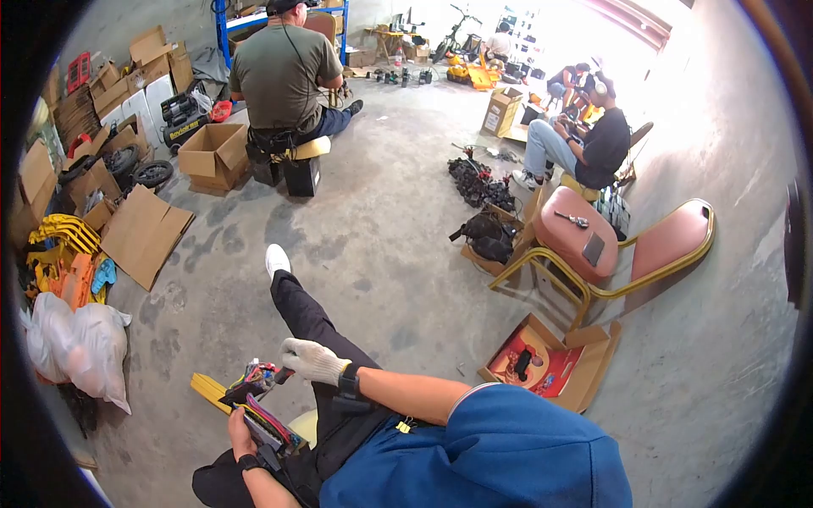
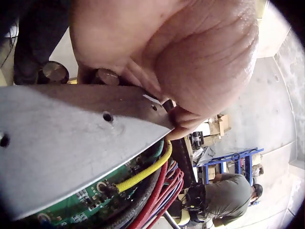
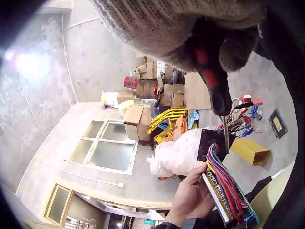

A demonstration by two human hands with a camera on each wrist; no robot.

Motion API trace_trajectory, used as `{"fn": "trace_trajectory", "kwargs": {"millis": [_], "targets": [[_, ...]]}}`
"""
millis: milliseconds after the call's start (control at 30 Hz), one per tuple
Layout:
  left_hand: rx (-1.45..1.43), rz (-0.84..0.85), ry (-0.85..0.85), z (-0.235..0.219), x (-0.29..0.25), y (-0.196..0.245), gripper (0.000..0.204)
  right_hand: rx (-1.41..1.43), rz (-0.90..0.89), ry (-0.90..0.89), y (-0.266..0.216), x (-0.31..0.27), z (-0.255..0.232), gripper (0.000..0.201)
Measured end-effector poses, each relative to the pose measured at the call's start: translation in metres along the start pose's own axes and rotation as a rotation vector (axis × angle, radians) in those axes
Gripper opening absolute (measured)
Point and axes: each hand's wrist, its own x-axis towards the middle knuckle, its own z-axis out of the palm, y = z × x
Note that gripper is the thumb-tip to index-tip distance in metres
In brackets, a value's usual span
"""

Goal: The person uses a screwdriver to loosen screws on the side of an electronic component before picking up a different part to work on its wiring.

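My bare left hand (image 1: 241, 433) grips a circuit board with an aluminium side plate (image 2: 71, 124). In the left wrist view, the green board (image 2: 81, 200) shows beneath that plate, with a thick yellow wire and red and black ones leaving it. The gloved right hand (image 1: 315, 362) holds a screwdriver (image 3: 213, 86) with a black and red handle. Its metal shaft reaches down to a black end plate (image 3: 206, 140), overlapping its edge in the right wrist view. Bundled coloured wires (image 3: 226, 179) run from the end plate along the board. Connector plugs (image 3: 248, 100) hang beyond it.
A yellow rectangular housing (image 3: 252, 151) lies just past the board. White plastic bags (image 1: 85, 347) sit at left, an open carton (image 1: 559, 360) at right near a pink chair (image 1: 576, 224). A seated person (image 1: 288, 76) works ahead beside a cardboard box (image 1: 213, 157).
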Motion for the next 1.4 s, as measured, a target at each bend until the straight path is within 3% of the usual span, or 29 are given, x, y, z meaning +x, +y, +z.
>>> {"fn": "trace_trajectory", "kwargs": {"millis": [133, 300, 433, 500, 700, 933, 1000, 1200, 1300, 1400], "targets": [[0.044, 0.015, -0.021, -0.004, 0.003, -0.004, 0.032, -0.061, -0.027, -0.012, 0.001, 0.001, 0.0, 0.025], [-0.028, -0.003, 0.012, -0.005, 0.008, -0.011, 0.034, 0.032, 0.181, -0.046, -0.032, -0.008, -0.013, 0.029], [-0.12, 0.004, -0.037, -0.008, 0.015, -0.02, 0.035, 0.015, 0.15, -0.092, -0.013, -0.003, -0.009, 0.035], [-0.115, 0.007, -0.025, -0.005, 0.014, -0.018, 0.034, -0.001, 0.046, -0.053, -0.009, -0.002, -0.006, 0.033], [-0.041, 0.016, -0.09, -0.004, 0.009, -0.009, 0.031, 0.047, 0.166, -0.098, -0.027, -0.006, -0.018, 0.032], [0.006, 0.045, -0.08, -0.01, 0.015, -0.017, 0.029, 0.037, 0.153, -0.105, -0.028, -0.007, -0.018, 0.032], [-0.034, 0.047, 0.056, -0.009, 0.019, -0.024, 0.029, 0.016, 0.127, -0.079, -0.027, -0.008, -0.019, 0.033], [-0.197, -0.003, -0.026, -0.013, 0.012, -0.016, 0.025, 0.052, 0.128, -0.072, -0.029, -0.007, -0.022, 0.032], [-0.221, -0.012, 0.003, -0.011, 0.011, -0.015, 0.026, 0.054, 0.06, -0.009, -0.025, -0.004, -0.019, 0.032], [-0.217, 0.024, 0.039, -0.013, 0.017, -0.021, 0.034, 0.091, 0.121, -0.034, -0.036, -0.007, -0.024, 0.033]]}}
